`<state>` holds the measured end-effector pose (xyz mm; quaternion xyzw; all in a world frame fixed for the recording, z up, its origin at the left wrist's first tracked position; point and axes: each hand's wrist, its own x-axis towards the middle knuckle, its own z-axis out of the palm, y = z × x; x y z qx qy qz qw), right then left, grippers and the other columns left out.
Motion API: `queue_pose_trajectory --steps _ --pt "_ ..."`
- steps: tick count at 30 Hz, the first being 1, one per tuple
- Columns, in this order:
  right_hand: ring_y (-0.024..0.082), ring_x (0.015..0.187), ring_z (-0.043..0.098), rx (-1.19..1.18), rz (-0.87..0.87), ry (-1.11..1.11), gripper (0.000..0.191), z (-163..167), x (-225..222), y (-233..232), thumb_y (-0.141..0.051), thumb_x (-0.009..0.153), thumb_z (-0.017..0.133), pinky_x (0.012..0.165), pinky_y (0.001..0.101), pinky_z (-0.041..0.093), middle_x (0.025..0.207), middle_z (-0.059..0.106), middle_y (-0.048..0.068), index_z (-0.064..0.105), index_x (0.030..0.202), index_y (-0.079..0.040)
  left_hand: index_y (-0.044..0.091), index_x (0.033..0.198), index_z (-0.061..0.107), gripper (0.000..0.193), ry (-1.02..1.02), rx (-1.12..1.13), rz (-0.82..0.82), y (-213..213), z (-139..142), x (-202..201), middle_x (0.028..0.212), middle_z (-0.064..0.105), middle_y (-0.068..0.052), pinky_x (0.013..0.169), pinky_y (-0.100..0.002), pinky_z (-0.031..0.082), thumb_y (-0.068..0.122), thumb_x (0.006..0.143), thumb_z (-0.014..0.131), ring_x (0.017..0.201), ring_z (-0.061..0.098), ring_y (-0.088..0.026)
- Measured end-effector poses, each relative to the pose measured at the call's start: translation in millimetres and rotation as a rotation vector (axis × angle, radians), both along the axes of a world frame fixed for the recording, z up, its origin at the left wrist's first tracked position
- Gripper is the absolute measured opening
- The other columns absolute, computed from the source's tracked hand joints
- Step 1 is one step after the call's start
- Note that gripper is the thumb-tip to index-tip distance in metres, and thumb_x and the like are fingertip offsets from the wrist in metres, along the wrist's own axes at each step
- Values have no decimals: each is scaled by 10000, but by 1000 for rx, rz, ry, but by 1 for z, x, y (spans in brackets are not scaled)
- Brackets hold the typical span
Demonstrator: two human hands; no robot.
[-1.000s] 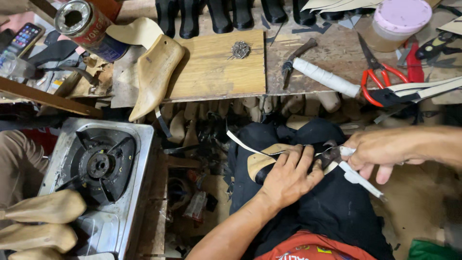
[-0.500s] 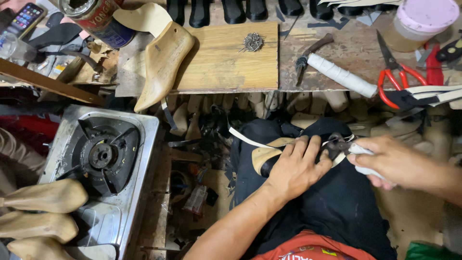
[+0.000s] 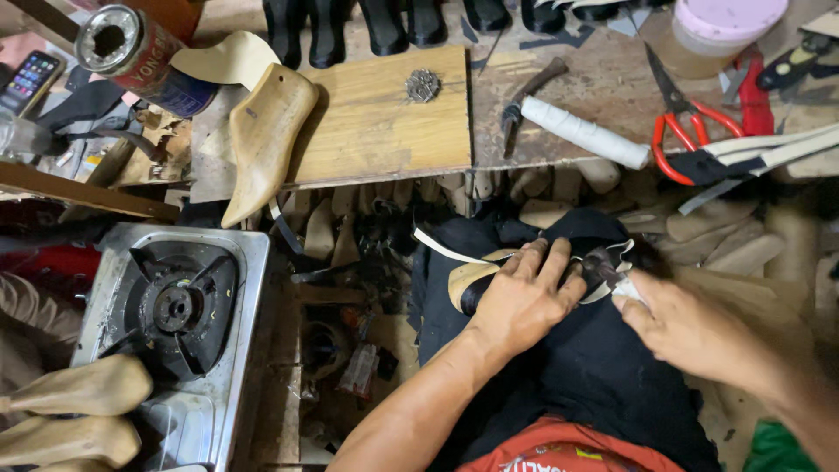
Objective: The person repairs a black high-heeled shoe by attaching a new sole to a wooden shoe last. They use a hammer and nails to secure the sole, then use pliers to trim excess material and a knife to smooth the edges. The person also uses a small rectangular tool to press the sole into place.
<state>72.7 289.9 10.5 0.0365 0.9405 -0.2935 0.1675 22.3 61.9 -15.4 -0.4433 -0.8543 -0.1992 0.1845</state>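
A black shoe upper on a tan last (image 3: 469, 281) lies across my lap, over black trousers. My left hand (image 3: 524, 301) lies on top of it, fingers spread and curled around it, holding it down. My right hand (image 3: 690, 330) comes in from the right and grips a small white-handled tool (image 3: 627, 289) at the shoe's far end (image 3: 603, 262). The tool's working tip is hidden between the hand and the shoe. A pale strip (image 3: 441, 247) sticks out from the shoe toward the left.
On the bench ahead are a wooden board (image 3: 384, 122) with a wooden last (image 3: 262, 140), a hammer with a white-wrapped handle (image 3: 581, 131), red scissors (image 3: 690, 131), a tin can (image 3: 131, 48) and a pink-lidded tub (image 3: 725, 26). A gas stove (image 3: 175, 306) and more lasts (image 3: 70, 389) sit at my left.
My right hand has drawn in from the right to the shoe's end, bringing the white-handled tool with it. My left hand has stayed pressed on the shoe.
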Motion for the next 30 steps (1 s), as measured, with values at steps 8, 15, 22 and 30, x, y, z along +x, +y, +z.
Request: queue_pose_trajectory --steps 8,15,22,30 --pt "326 662 712 25 97 -40 219 -8 -1 11 -261 907 609 623 432 558 698 718 148 620 999 -62 118 1160 729 288 127 -104 -64 -1 4 5 1436 545 -135 1046 -523 551 232 928 602 1210 624 -475" --pt "164 542 697 -360 -285 175 238 8 12 2 -270 1000 578 512 335 561 733 707 61 644 1049 -47 106 1210 714 346 143 -236 -62 -4 3 3 1436 537 -137 1043 -511 550 247 926 577 1197 627 -479" --pt "192 445 599 -354 -383 -62 285 -33 23 -15 -302 1024 624 451 354 512 655 676 129 728 1036 -37 93 1175 702 293 113 -220 -68 -1 3 -3 1415 542 -164 1027 -524 541 243 946 600 1190 625 -490" --pt "199 446 609 -346 -485 -122 330 -35 21 -21 -337 1007 600 444 370 499 640 667 86 697 1076 -29 52 1163 675 349 -66 -97 -55 2 26 0 1398 577 -165 992 -486 552 252 877 685 1191 624 -450"
